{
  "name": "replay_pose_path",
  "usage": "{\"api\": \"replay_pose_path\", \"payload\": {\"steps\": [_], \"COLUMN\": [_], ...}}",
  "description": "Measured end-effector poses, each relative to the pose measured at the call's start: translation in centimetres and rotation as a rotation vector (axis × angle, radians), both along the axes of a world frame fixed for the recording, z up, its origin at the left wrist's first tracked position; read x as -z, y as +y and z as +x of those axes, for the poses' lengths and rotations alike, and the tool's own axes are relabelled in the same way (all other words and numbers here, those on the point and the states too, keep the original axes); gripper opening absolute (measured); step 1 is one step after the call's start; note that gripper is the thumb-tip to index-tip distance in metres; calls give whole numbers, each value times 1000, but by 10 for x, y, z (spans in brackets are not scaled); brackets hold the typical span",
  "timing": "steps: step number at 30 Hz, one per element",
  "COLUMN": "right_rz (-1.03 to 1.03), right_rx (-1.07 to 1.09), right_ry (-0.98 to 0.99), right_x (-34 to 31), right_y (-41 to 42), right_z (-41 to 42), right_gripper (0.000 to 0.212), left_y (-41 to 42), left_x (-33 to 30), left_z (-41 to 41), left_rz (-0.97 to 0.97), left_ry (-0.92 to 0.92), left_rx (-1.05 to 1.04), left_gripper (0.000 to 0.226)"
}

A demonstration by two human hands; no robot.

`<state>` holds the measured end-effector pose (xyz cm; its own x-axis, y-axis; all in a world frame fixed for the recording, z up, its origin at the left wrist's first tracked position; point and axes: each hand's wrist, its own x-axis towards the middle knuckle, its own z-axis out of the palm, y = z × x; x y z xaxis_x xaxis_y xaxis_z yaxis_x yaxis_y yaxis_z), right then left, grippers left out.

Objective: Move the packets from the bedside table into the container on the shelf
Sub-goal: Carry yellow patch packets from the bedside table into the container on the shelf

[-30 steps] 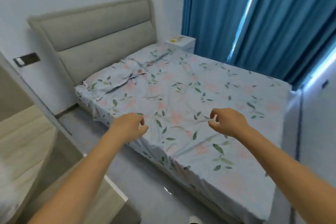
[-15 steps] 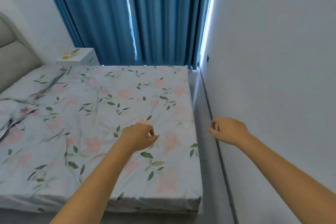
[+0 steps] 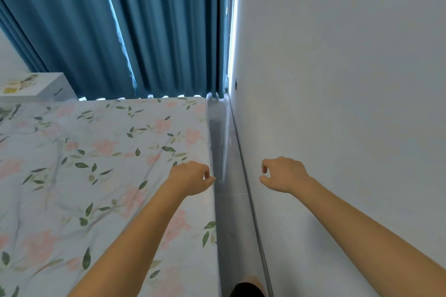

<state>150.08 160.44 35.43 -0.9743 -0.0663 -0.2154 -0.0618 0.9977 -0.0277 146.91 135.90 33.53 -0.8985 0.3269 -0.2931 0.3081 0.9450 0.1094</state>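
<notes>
A white bedside table (image 3: 52, 87) stands at the far left, beyond the bed, against the blue curtain. Yellowish packets (image 3: 18, 82) lie on its top, small and unclear. My left hand (image 3: 191, 177) hangs over the bed's right edge with fingers loosely curled, holding nothing. My right hand (image 3: 282, 175) is raised beside the white wall, fingers loosely curled, holding nothing. Both hands are far from the table. No shelf or container is in view.
A bed with a floral sheet (image 3: 96, 176) fills the left half. A narrow grey floor strip (image 3: 229, 176) runs between the bed and the white wall (image 3: 350, 79) towards the blue curtains (image 3: 144, 31). A foot (image 3: 246, 290) shows at the bottom.
The view has swung right and moved forward along the bed's foot into the gap by the wall. The headboard has left the view. Both hands kept their loose curl.
</notes>
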Motion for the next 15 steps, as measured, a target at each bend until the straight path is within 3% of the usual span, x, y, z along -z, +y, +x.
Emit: {"api": "replay_pose_path", "payload": {"steps": [8,15], "right_rz": [-69,-49], "right_rx": [31,-13], "right_ry": [0,-79], "right_x": [15,34], "right_y": [36,31], "right_z": [-101,-268], "right_gripper": [37,38], "left_y": [14,4], "left_x": [19,29], "left_z": [-102,-246], "left_rz": [-10,8], "left_ry": [-17,-62], "left_rx": [-30,-117], "left_gripper": [40,41]}}
